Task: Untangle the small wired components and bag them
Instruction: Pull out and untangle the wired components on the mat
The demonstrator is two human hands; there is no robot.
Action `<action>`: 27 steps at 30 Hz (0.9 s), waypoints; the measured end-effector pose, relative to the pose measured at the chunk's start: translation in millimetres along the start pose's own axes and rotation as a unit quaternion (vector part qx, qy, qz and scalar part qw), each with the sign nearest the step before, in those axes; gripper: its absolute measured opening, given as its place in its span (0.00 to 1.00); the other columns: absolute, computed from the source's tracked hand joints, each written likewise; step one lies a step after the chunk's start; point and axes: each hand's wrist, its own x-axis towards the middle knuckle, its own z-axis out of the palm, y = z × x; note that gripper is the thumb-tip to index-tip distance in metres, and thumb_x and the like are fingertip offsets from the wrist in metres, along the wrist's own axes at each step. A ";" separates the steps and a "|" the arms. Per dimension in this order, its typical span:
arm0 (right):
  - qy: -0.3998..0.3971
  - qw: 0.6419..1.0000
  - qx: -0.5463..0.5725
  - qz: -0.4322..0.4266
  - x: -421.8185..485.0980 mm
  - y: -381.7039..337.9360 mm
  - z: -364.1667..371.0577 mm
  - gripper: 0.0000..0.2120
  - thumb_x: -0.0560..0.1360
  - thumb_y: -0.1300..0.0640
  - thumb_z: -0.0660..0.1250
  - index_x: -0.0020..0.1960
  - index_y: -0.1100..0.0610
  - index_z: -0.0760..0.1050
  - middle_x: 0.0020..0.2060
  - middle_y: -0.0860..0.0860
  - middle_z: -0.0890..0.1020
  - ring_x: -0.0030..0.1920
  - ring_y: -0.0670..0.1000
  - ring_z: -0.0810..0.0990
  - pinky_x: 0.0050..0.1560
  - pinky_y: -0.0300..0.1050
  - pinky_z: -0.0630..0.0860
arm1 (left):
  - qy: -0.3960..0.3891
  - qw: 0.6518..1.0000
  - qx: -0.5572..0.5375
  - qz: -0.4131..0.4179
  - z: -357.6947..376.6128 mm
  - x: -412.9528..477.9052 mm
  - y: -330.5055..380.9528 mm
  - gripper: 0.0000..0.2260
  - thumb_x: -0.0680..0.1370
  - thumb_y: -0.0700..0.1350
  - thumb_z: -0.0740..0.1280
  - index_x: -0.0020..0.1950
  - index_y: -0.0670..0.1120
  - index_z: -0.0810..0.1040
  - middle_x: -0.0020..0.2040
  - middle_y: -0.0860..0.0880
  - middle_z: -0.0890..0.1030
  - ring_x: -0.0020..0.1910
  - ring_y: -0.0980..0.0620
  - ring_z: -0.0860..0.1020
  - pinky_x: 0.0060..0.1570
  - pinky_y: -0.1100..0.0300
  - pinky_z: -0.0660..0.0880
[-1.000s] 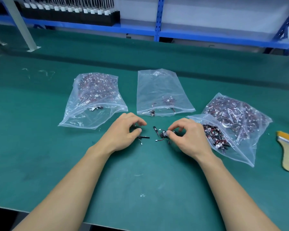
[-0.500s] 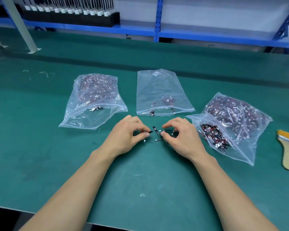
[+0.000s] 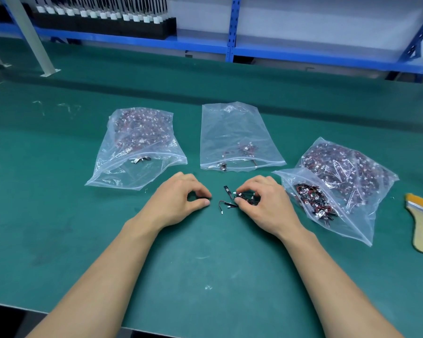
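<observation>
Both hands are farther apart now: the left hand [image 3: 178, 203] pinches one small piece [image 3: 204, 198], likely pulled free and ready for a bag [image 3: 230, 128]; the right hand [image 3: 266, 206] pinches the tangle [image 3: 242, 200] on the mat [image 3: 205, 264]

Both bare: left hand [image 3: 178, 201], right hand [image 3: 266, 208]. Also bare to frame edge: left forearm [image 3: 108, 276], right forearm [image 3: 327, 276].

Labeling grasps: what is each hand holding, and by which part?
Right hand pinches the tangled wired components at the clump's left edge. Left hand pinches one small black component; part hidden.
</observation>
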 end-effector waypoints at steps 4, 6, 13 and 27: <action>-0.014 1.000 0.000 0.005 -0.1 0.4 -0.4 0.03 0.74 0.51 0.73 0.48 0.46 0.84 0.46 0.40 0.80 0.50 0.47 0.73 0.52 0.51 0.75 | -0.013 1.000 -0.013 0.005 -6.5 -1.3 -1.2 0.05 0.77 0.47 0.73 0.51 0.56 0.86 0.45 0.59 0.78 0.48 0.58 0.72 0.48 0.66 0.68; -0.014 1.000 -0.002 0.008 -0.3 1.4 -1.4 0.02 0.74 0.51 0.73 0.47 0.46 0.83 0.45 0.41 0.80 0.49 0.47 0.72 0.52 0.51 0.75 | -0.017 0.999 -0.027 0.004 -9.6 -3.0 -2.5 0.07 0.77 0.44 0.73 0.51 0.56 0.86 0.46 0.59 0.79 0.50 0.57 0.75 0.50 0.65 0.70; -0.014 1.000 -0.007 0.020 -0.9 2.9 -4.0 0.01 0.74 0.51 0.74 0.44 0.48 0.83 0.43 0.42 0.79 0.48 0.48 0.73 0.51 0.52 0.75 | -0.010 0.999 -0.034 0.008 -12.0 -7.2 -1.9 0.04 0.74 0.46 0.75 0.46 0.55 0.87 0.47 0.61 0.80 0.55 0.58 0.77 0.58 0.60 0.71; -0.017 0.999 -0.006 0.028 -4.0 3.6 -7.5 0.06 0.73 0.52 0.74 0.40 0.47 0.78 0.40 0.42 0.78 0.46 0.48 0.73 0.50 0.52 0.75 | 0.010 0.999 -0.030 0.033 -11.8 -7.2 -1.8 0.07 0.73 0.40 0.76 0.49 0.50 0.87 0.50 0.59 0.83 0.53 0.57 0.78 0.57 0.61 0.73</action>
